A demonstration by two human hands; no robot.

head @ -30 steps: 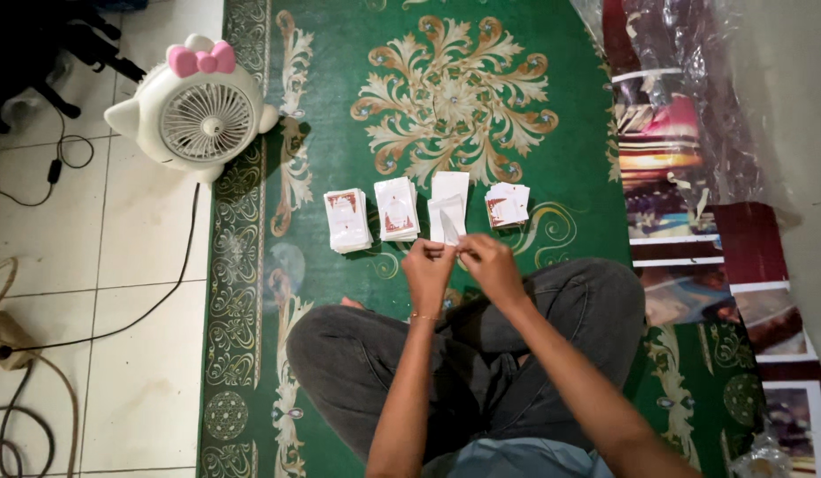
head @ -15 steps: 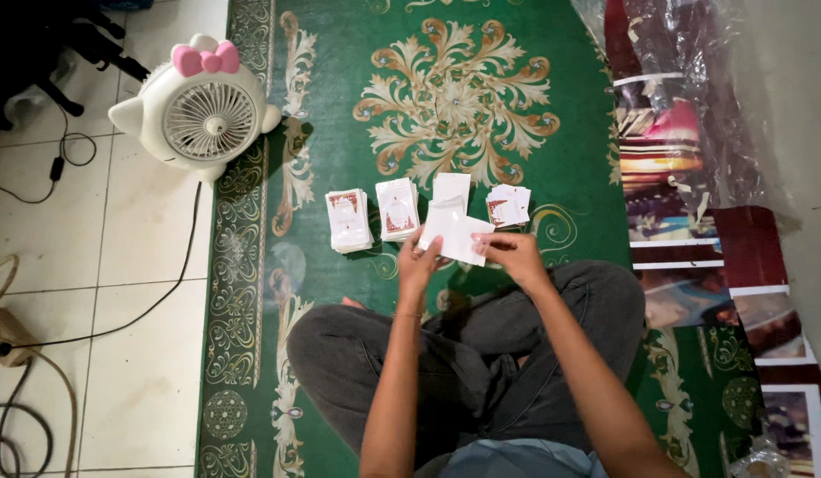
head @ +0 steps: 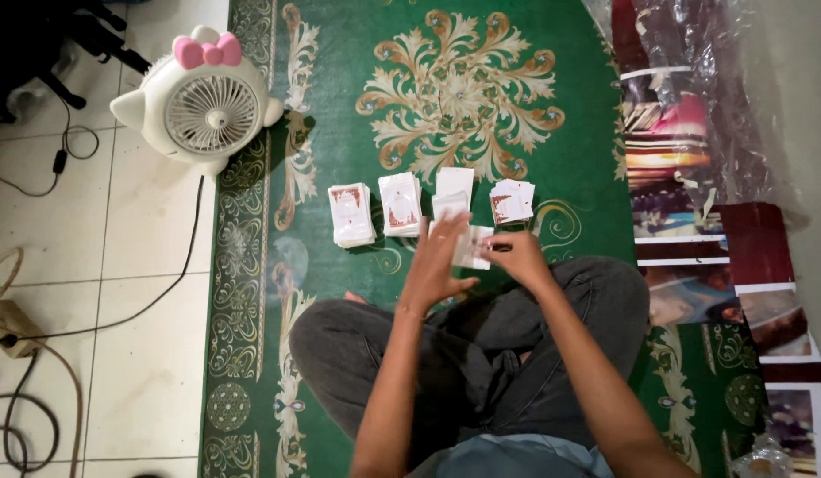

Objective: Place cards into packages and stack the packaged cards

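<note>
White card (head: 471, 247) between both hands

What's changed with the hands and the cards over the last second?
Both hands moved forward from close to the lap toward the row of piles. The left hand has opened flat, fingers spread, beside the small cards that the right hand holds. The four card piles on the green rug and the white fan stayed put.

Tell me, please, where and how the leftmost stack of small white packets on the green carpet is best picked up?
Probably by its two long edges, coming straight down from above. The leftmost stack lies flat on the green carpet, slightly fanned, so pinching both sides should keep it together. Its left side is open; another stack sits close on its right.
</note>
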